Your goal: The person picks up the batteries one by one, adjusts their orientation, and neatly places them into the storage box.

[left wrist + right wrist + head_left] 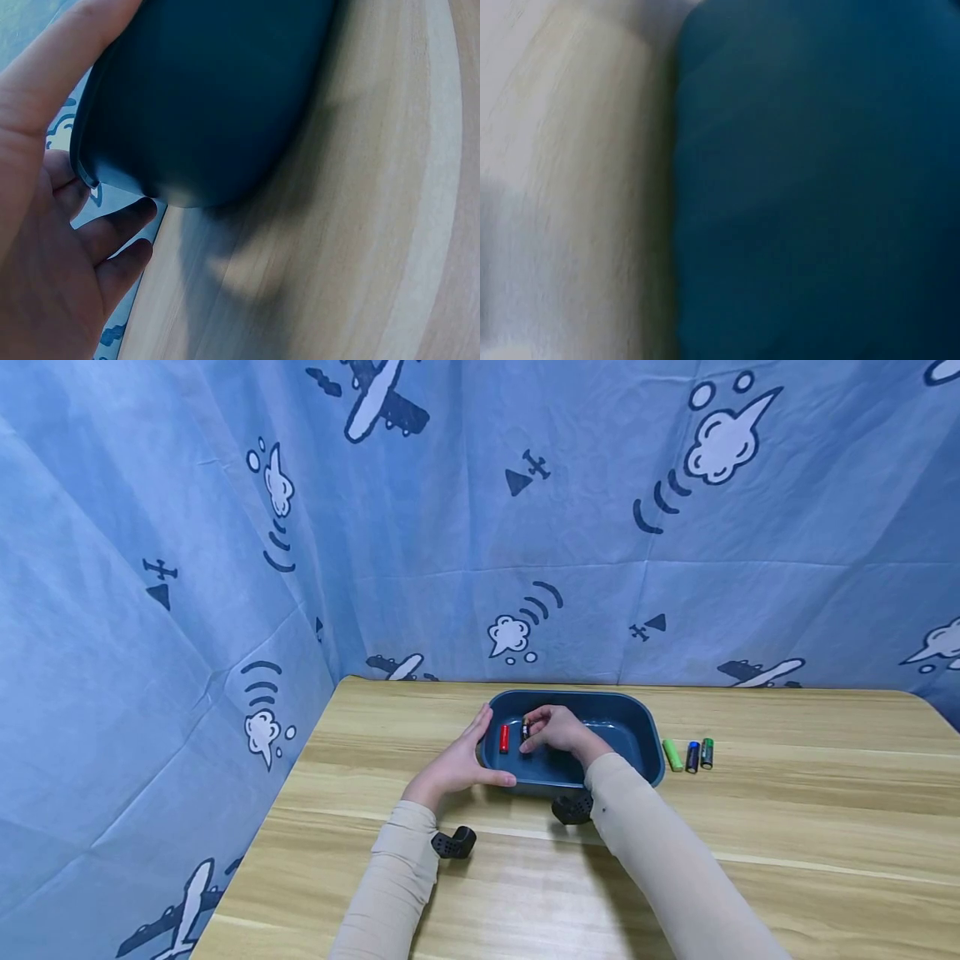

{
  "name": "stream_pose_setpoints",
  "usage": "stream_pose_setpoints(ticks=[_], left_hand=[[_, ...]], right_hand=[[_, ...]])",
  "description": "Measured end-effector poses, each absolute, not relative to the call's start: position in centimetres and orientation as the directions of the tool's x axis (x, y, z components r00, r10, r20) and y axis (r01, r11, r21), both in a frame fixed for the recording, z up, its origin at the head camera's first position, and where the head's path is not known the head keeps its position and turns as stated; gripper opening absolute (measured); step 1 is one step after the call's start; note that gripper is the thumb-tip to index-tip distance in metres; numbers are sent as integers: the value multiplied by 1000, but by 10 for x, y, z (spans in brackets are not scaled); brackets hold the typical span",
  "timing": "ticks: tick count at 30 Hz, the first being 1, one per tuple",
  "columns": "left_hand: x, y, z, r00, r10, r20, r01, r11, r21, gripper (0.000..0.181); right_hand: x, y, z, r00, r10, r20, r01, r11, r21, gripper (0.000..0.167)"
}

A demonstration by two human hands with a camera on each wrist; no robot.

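A dark blue tray [622, 735] stands near the table's back edge. Inside its left part a red battery [504, 738] stands or lies; which, I cannot tell. Just right of it, my right hand [557, 729] pinches a dark battery [526, 729] between thumb and fingers. My left hand [459, 766] grips the tray's left end, thumb over the front rim, fingers along the side. In the left wrist view, that hand [52, 195] holds the tray wall [202, 97]. Only the tray's outside [810, 180] shows in the right wrist view, without the hand.
Right of the tray, a light green battery [672, 755], a blue-topped battery [693, 757] and a green-topped dark battery [707, 753] lie on the wooden table [810, 810]. A blue patterned curtain [450, 527] hangs behind and at the left.
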State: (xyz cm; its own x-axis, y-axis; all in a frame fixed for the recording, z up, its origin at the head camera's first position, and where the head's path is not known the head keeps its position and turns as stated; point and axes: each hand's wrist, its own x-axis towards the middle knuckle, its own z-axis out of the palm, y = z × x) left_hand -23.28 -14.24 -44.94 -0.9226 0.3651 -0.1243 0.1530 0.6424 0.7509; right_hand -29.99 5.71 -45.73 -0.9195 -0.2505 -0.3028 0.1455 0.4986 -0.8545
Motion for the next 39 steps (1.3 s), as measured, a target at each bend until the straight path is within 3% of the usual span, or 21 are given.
stream_pose_setpoints(ticks=[14, 29, 39], left_hand=[[-232, -143, -450, -919, 373, -126, 154, 633, 758, 109], [-232, -145, -450, -915, 384, -121, 154, 611, 776, 108], [-233, -145, -451, -916, 385, -114, 161, 612, 774, 109]], right_hand=[[-298, 48, -458, -922, -279, -267, 14, 668, -744, 57], [-292, 42, -456, -924, -317, -214, -93, 728, -679, 61], [-295, 39, -461, -932, -291, -216, -93, 768, -633, 66]])
